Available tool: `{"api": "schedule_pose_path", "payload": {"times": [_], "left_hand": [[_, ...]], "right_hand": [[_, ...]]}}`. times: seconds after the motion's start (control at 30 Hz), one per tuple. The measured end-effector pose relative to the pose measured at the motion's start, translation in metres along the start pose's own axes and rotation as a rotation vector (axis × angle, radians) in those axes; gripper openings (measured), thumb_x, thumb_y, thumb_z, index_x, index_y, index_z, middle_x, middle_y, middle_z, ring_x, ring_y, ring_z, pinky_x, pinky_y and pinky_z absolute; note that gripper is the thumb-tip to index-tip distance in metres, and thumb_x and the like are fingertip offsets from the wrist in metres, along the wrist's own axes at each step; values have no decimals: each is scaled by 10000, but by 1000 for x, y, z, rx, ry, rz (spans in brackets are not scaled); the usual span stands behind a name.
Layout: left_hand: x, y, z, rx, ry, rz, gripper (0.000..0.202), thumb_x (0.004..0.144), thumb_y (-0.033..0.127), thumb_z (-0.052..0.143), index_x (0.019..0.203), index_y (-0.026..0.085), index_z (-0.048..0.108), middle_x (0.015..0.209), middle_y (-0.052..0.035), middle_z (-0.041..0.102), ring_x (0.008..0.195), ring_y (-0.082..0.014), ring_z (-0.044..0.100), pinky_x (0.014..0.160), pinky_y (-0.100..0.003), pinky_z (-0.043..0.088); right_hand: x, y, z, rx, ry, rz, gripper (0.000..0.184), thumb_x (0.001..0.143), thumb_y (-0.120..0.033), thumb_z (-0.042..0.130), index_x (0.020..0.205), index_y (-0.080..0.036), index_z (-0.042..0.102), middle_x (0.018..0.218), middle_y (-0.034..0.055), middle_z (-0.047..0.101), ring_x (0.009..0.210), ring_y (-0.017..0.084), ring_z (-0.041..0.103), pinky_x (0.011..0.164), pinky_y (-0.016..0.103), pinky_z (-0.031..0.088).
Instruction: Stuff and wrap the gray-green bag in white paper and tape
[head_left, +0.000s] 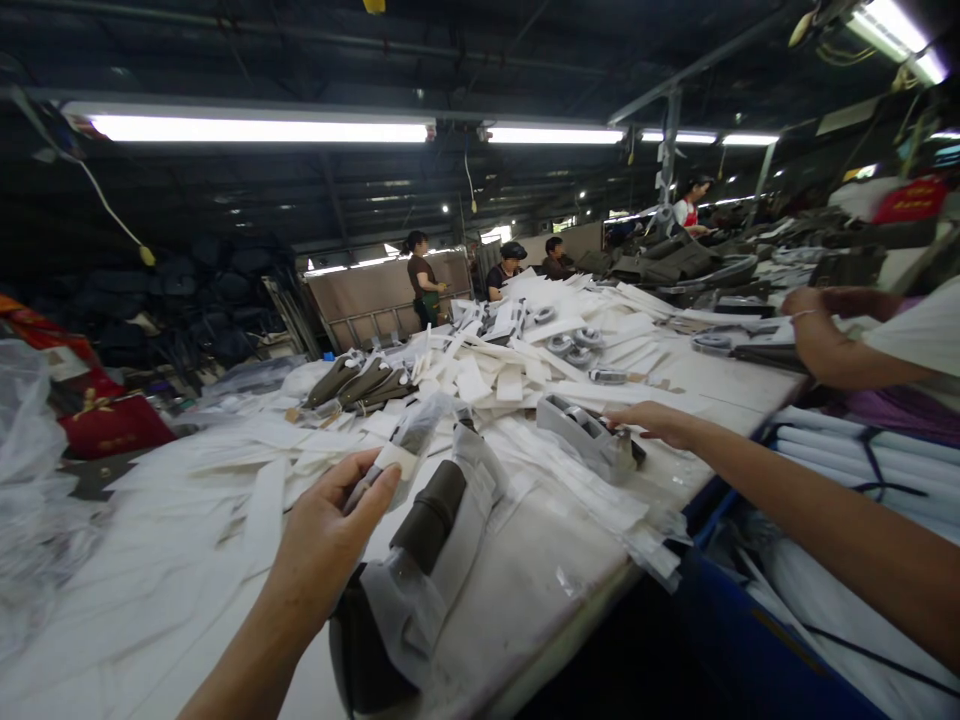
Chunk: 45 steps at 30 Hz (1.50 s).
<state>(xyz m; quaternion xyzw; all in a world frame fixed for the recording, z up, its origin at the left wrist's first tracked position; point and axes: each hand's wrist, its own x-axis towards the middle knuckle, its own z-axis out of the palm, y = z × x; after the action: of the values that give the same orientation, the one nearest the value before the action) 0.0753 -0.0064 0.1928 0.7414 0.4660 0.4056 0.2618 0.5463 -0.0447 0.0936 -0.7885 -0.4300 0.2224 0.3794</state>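
Note:
My left hand (322, 525) is closed, thumb against fingers, on a plastic-wrapped strip (409, 440) with a white end near the thumb. Beside it lies a dark olive padded piece (431, 515), partly covered by translucent wrapping (469, 480). My right hand (660, 425) is at the right end of a grey tape dispenser (581, 435), its fingertips drawn together over the cutter end. Whatever those fingertips pinch, perhaps the tape's end, is too small to make out.
White strips (487, 365) are heaped across the table (517, 610), with olive pieces (356, 380) behind. At the right, a blue bin (750, 610) holds white rolls below the table edge. A co-worker's arm (840, 345) reaches in from the right; several people are farther back.

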Motion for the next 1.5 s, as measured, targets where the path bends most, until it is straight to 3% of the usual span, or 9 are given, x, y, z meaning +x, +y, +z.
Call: {"api": "schedule_pose_path", "payload": {"times": [0.1,0.3,0.53,0.77,0.93,1.07,1.23,1.33,1.5], "left_hand": [[0,0,0,8,-11,9,441,785,581,631,1043,233,711,930,-12,728,889,-247,632,744,-282,493],[-1,2,0,8,-10,13,429,788,572,640,1042,235,713,956,-7,729,888,-238,636,754,-273,503],[0,1,-1,15,-6,-1,421,787,578,635,1036,248,714,945,8,729,886,-227,640,755,-262,502],[0,0,0,5,-13,9,425,791,575,630,1040,241,716,959,-1,732,895,-232,645,756,-272,510],[-1,-6,0,-15,8,43,412,804,559,629,1026,223,716,948,-9,728,868,-226,638,735,-279,498],[-3,-7,4,-65,-28,112,356,822,499,632,1014,210,712,918,-4,718,833,-201,630,717,-266,485],[-7,-4,15,-65,-16,194,236,850,402,633,997,232,701,875,27,696,809,-165,611,734,-254,455],[-12,-4,19,-53,7,221,186,855,356,637,997,247,688,869,41,687,821,-157,609,762,-254,450],[-17,-7,20,-21,50,263,187,857,339,649,1030,270,665,930,49,696,878,-160,629,804,-264,456]], "right_hand": [[-6,-1,-4,106,-53,35,462,704,-561,738,959,-178,775,1190,200,679,1195,378,570,949,537,460],[-28,9,-12,262,-11,5,439,759,-556,679,972,-182,770,1299,155,631,1290,323,511,1027,444,444],[-49,43,0,466,-25,145,385,673,-466,817,857,-136,740,1007,159,734,905,239,693,804,324,583],[-44,63,25,465,101,155,267,648,-404,818,713,-162,724,750,96,727,596,152,629,608,261,578],[-52,64,35,436,190,116,327,623,-469,803,683,-158,719,710,82,705,589,149,592,621,274,554],[-89,19,55,400,159,-88,497,671,-608,749,897,-164,746,737,62,698,680,170,601,699,283,522],[-156,-103,94,550,-123,-438,409,773,-565,718,833,-161,727,744,67,684,705,170,605,696,274,501],[-176,-161,119,714,-293,-513,369,775,-526,735,839,-163,721,748,52,681,676,149,600,650,253,496],[-166,-193,153,743,-292,-537,364,774,-508,741,730,-149,693,658,27,649,611,122,556,595,236,448]]}}
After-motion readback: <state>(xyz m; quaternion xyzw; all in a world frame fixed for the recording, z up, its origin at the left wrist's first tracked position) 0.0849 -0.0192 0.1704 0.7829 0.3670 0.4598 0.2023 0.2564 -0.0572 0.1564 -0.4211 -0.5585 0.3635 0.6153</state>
